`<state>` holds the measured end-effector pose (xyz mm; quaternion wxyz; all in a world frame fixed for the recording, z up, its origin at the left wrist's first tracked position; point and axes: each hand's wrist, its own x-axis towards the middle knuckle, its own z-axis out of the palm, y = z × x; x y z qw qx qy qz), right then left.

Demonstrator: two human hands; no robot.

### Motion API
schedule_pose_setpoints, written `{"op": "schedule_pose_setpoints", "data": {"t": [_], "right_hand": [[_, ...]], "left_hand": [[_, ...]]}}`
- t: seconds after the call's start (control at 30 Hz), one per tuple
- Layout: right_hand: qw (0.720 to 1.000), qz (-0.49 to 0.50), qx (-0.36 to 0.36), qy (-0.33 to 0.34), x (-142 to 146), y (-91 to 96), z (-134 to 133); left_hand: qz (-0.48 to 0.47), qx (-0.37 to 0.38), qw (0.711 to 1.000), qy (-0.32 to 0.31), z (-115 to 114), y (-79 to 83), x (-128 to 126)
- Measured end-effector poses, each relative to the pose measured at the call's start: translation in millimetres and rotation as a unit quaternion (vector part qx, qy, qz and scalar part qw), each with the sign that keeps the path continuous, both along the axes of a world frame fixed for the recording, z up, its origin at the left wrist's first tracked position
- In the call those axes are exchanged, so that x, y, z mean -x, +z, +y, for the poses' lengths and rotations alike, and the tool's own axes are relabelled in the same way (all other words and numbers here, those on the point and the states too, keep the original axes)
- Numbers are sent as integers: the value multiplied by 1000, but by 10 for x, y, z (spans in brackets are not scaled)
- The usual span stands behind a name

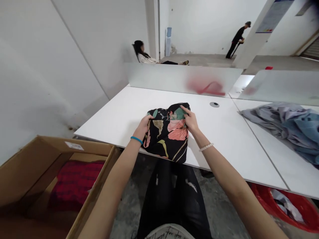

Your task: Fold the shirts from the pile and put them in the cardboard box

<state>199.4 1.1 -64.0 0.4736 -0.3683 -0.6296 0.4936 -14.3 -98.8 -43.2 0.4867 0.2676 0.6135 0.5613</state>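
The fingers of the left hand [144, 125] are closed on the upper left edge of a folded black fabric piece with pink, green and yellow floral print [165, 134], and its thumb lies on top of the cloth. The fingers of the right hand [191, 121] hold the upper right edge; the index finger is stretched along the upper right corner. The fabric is thus between the two hands, in the middle of the frame, and its lower part reaches the near edge of a white smooth table [211, 132].

On the left wrist is a thin blue band [137, 140], on the right wrist a white beaded bracelet [206, 147]. At lower left stands a brown cardboard box [22, 162], inside which lies a red and dark checked cloth [77, 181]. At right, grey and blue crumpled garments [284, 122] lie on the table surface; below them, at lower right, is a red round basin [310, 212]. A frosted, translucent panel [159, 75] stands behind the table.
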Motion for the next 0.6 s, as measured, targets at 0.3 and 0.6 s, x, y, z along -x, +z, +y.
{"op": "schedule_pose_setpoints", "data": {"t": [0.3,0.6], "right_hand": [[952,142,-129,236,1326,1194,-531],[883,166,-107,425,2959,1196,-1788]], "left_hand": [[6,-269,946,180,-1398,983,873],[33,-233,883,407,-3151,817,1388]]}}
